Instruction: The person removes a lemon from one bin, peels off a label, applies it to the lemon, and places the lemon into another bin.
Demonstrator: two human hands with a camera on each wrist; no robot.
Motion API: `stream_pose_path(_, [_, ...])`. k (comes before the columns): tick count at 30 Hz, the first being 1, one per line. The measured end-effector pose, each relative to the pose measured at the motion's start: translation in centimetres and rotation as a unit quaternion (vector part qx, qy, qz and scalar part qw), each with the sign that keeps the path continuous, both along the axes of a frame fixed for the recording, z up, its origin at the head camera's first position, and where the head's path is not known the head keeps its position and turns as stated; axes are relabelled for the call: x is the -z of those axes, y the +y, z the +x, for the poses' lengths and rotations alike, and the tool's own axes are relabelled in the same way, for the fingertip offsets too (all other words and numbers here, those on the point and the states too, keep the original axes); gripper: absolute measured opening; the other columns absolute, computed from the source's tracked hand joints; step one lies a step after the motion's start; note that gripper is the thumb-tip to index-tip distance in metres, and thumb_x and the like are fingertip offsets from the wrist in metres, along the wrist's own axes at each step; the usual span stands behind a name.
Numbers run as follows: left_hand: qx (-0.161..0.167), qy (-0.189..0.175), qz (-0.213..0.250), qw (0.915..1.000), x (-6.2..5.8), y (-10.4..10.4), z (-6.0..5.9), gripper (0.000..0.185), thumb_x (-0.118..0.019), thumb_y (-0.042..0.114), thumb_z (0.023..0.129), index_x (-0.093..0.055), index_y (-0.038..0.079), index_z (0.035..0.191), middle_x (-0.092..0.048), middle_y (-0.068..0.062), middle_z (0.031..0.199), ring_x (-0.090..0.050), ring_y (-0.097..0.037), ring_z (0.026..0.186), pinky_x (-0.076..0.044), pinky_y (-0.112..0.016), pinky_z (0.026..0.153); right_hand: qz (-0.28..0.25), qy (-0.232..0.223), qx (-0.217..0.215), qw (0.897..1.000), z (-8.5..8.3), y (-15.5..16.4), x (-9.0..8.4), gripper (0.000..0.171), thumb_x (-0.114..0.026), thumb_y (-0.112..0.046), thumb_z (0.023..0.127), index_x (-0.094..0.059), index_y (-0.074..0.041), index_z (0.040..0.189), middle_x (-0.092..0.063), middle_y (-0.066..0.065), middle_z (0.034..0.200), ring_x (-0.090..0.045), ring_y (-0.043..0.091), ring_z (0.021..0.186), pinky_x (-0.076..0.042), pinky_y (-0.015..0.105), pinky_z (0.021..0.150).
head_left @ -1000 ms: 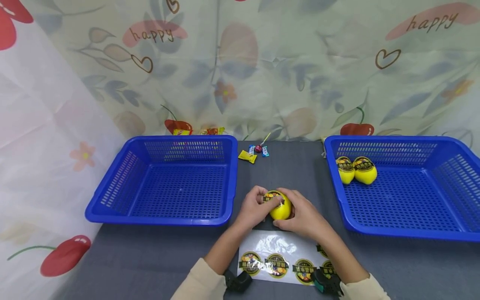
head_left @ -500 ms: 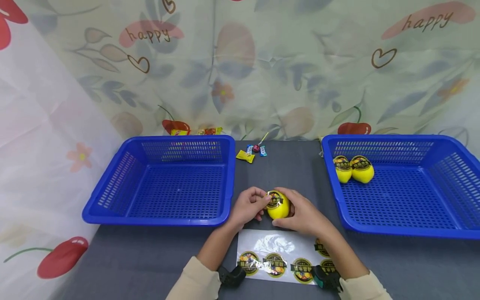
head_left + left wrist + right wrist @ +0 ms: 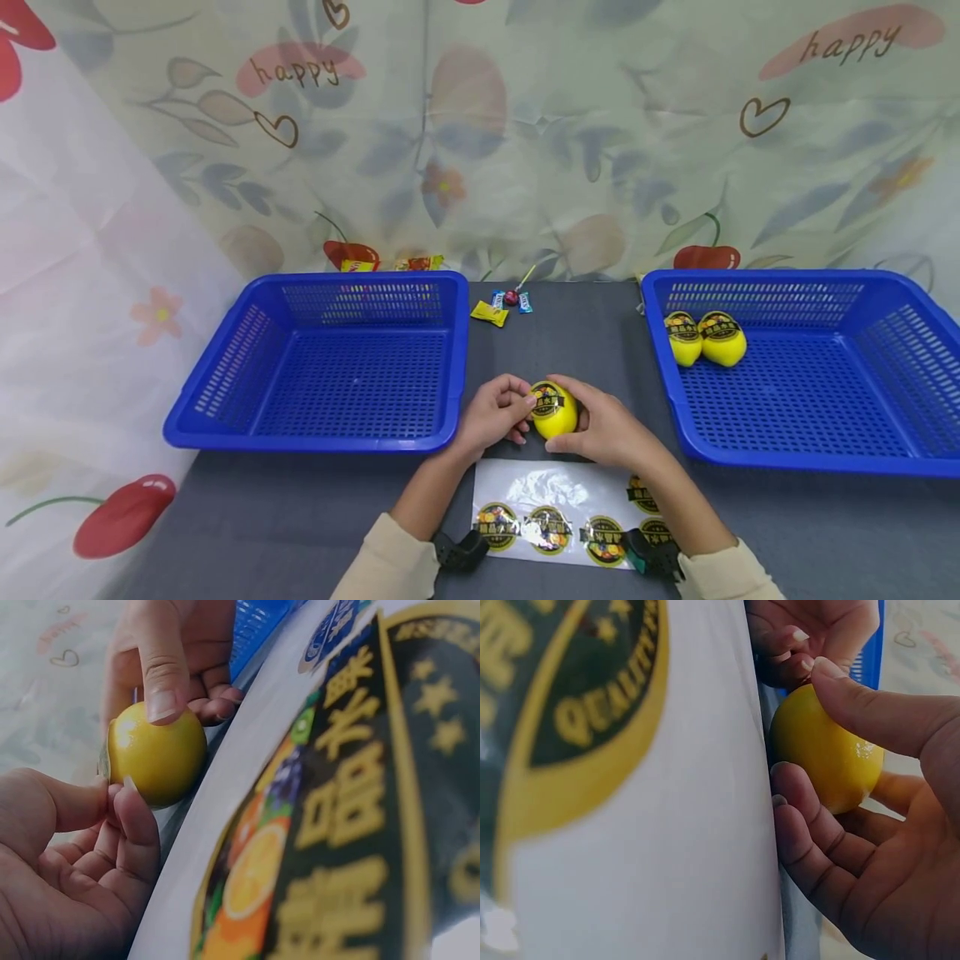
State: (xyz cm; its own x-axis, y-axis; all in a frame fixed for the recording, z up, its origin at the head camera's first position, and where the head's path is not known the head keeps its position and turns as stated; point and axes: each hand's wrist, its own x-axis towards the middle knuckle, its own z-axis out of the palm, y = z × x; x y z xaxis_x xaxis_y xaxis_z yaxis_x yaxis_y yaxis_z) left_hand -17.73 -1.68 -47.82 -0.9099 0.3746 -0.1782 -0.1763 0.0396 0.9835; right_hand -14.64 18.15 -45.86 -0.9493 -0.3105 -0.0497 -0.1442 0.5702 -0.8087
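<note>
A yellow lemon (image 3: pixel 559 425) with a round black-and-gold sticker (image 3: pixel 548 401) on its upper face is between my hands in the head view. My right hand (image 3: pixel 609 429) grips the lemon from the right, thumb at the near side and fingers round the far side. With thumb and fingertips, my left hand (image 3: pixel 493 414) pinches the sticker's left edge; in the left wrist view this edge stands out a little from the lemon (image 3: pixel 161 754). Just in front of both hands lies a white sticker sheet (image 3: pixel 551 483) bearing several matching round stickers.
One blue basket (image 3: pixel 315 444) stands at the left. Another blue basket (image 3: pixel 810 461) at the right holds two stickered lemons (image 3: pixel 723 340). Small wrapped candies (image 3: pixel 490 313) and a lollipop (image 3: pixel 512 297) lie at the back, by a printed curtain (image 3: pixel 540 167).
My left thumb has drawn back from the sticker's middle to its left edge, baring the sticker's face. The lemon and my right hand have stayed nearly in place.
</note>
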Motion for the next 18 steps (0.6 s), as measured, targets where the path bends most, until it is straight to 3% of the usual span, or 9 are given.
stream_pose_path(10, [0.009, 0.006, -0.003, 0.9999, 0.19, -0.23, 0.12, 0.028, -0.06, 0.004, 0.1, -0.053, -0.001, 0.126, -0.06, -0.008, 0.074, -0.057, -0.015, 0.058, -0.053, -0.026, 0.051, 0.0, 0.0, -0.002, 1.0, 0.08, -0.04, 0.08, 0.084, -0.09, -0.015, 0.076, -0.046, -0.007, 0.148, -0.057, 0.017, 0.13, -0.057, 0.022, 0.088, -0.05, 0.037, 0.076])
stream_pose_path(18, [0.016, 0.004, -0.007, 0.9998, 0.09, -0.33, 0.14, 0.027, -0.057, 0.004, 0.101, -0.054, -0.001, 0.127, -0.058, -0.008, 0.077, -0.057, -0.015, 0.061, -0.053, -0.026, 0.052, -0.005, -0.006, -0.001, 1.0, 0.08, -0.16, -0.07, 0.085, -0.089, -0.014, 0.076, -0.046, -0.007, 0.148, -0.058, 0.015, 0.126, -0.057, 0.021, 0.084, -0.05, 0.037, 0.074])
